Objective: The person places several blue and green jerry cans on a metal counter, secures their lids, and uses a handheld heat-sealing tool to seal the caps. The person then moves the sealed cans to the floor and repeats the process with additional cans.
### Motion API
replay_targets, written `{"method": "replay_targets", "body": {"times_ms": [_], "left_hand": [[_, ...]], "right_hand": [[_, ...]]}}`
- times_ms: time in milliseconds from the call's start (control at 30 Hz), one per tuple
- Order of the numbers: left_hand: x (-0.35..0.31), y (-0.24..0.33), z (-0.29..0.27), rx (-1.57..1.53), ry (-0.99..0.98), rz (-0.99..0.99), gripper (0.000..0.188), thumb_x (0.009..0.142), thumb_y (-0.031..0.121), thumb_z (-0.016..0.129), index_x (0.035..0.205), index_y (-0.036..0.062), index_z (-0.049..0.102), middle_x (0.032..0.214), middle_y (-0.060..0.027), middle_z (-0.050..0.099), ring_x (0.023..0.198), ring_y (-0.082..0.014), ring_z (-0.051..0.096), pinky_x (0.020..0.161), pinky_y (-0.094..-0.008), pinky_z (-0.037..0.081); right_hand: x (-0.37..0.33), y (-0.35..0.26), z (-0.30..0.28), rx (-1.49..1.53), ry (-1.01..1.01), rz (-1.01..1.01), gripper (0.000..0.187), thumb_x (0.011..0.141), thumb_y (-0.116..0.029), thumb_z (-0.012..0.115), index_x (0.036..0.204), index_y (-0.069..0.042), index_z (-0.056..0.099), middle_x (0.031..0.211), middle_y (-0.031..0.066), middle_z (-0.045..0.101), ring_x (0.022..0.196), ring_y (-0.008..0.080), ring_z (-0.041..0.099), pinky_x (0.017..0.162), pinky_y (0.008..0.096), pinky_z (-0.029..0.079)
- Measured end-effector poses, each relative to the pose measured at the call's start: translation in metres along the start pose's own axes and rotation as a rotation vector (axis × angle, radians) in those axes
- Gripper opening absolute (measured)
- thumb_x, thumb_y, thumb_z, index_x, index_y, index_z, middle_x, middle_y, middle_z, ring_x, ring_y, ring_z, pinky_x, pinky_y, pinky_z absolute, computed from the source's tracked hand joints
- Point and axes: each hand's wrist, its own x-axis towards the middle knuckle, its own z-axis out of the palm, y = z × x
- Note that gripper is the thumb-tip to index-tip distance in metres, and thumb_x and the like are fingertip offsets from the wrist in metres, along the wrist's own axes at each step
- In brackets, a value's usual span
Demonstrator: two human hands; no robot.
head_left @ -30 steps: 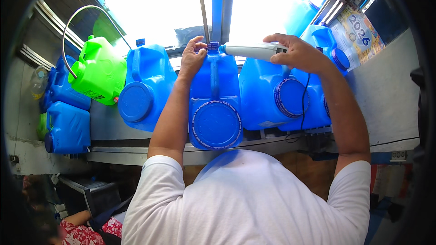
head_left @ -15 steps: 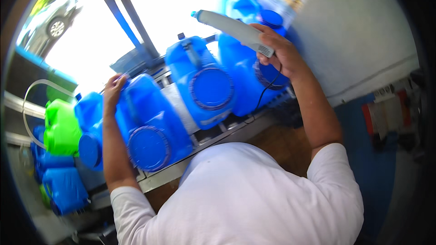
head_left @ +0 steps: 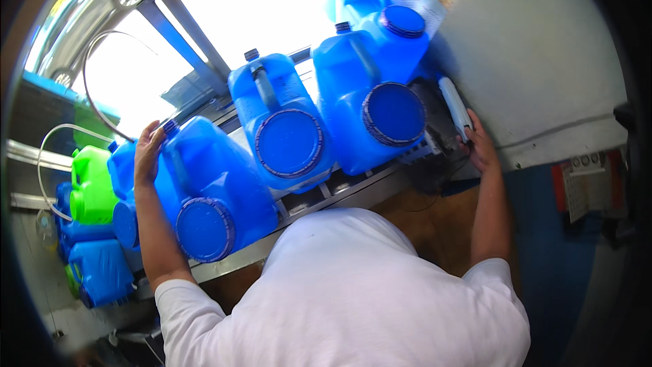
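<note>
At the far left, a blue jug [head_left: 105, 273] with a dark cap sits low against the wall, and above it stands a bright green jug [head_left: 95, 183] with a pale curved hose [head_left: 47, 153] looping up beside it. Next along, another blue jug [head_left: 125, 223] shows partly behind my left forearm. My left hand [head_left: 147, 153] is at the neck of the large blue jug [head_left: 221, 177], right by its small dark cap [head_left: 170, 128]; I cannot tell whether the fingers grip it or only rest there. This jug leans in the row on the metal ledge [head_left: 244, 255], its broad round lid [head_left: 205, 229] facing me. Just right of it comes a middle jug [head_left: 288, 141] with a grey handle, then a right-hand jug [head_left: 346, 95], with a further jug [head_left: 394, 51] behind, nearer the window. Well apart from my left, my right hand [head_left: 481, 146] is closed around the lower end of a pale handheld tool [head_left: 452, 103], which tilts up and leftward beside the plain wall [head_left: 543, 61], clear of the jugs.
</note>
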Motion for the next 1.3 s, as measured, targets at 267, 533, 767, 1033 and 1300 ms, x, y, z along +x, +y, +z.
{"method": "replay_targets", "body": {"times_ms": [267, 533, 767, 1033, 1300], "left_hand": [[-0.005, 0.021, 0.016, 0.224, 0.009, -0.051, 0.058, 0.088, 0.035, 0.072, 0.134, 0.0051, 0.055, 0.119, -0.0131, 0.065, 0.109, -0.0213, 0.06, 0.097, -0.0327, 0.046], [-0.007, 0.022, 0.012, 0.181, 0.076, -0.13, 0.071, 0.08, 0.039, 0.08, 0.135, 0.0034, 0.053, 0.117, -0.0153, 0.066, 0.106, -0.0212, 0.062, 0.097, -0.0359, 0.047], [0.0, 0.013, -0.004, -0.035, 0.026, -0.081, 0.063, 0.082, 0.039, 0.079, 0.131, 0.0049, 0.057, 0.116, -0.0152, 0.066, 0.109, -0.0235, 0.062, 0.094, -0.0372, 0.048], [0.004, 0.016, 0.015, 0.179, 0.03, -0.058, 0.065, 0.076, 0.049, 0.082, 0.12, 0.0059, 0.065, 0.106, -0.0145, 0.069, 0.1, -0.0246, 0.065, 0.089, -0.0356, 0.052], [0.001, 0.001, -0.002, -0.055, 0.007, -0.005, 0.052, 0.082, 0.038, 0.079, 0.119, 0.0047, 0.065, 0.108, -0.0129, 0.068, 0.105, -0.0212, 0.063, 0.092, -0.0328, 0.049]], "right_hand": [[0.061, 0.056, -0.054, -0.307, 0.151, -0.023, 0.052, 0.097, -0.017, 0.054, 0.146, -0.014, 0.041, 0.127, 0.0093, 0.056, 0.102, 0.0215, 0.063, 0.082, 0.0321, 0.054], [0.07, -0.076, 0.148, -0.695, 0.11, -0.668, 0.04, 0.093, -0.011, 0.06, 0.132, -0.003, 0.056, 0.131, 0.0161, 0.06, 0.12, 0.025, 0.058, 0.102, 0.0367, 0.045], [0.12, -0.113, 0.402, -1.012, -0.51, -0.782, 0.045, 0.093, -0.033, 0.057, 0.129, -0.007, 0.06, 0.132, 0.0157, 0.06, 0.123, 0.0307, 0.057, 0.105, 0.0424, 0.044], [0.166, -0.068, 0.48, -0.901, -0.537, -0.444, 0.048, 0.085, -0.035, 0.065, 0.125, -0.008, 0.066, 0.126, 0.0182, 0.065, 0.117, 0.0307, 0.061, 0.102, 0.038, 0.046], [0.16, -0.06, 0.482, -1.04, -0.244, -0.499, 0.048, 0.077, -0.043, 0.071, 0.113, -0.011, 0.073, 0.112, 0.0145, 0.071, 0.106, 0.028, 0.068, 0.096, 0.0369, 0.051]]}}
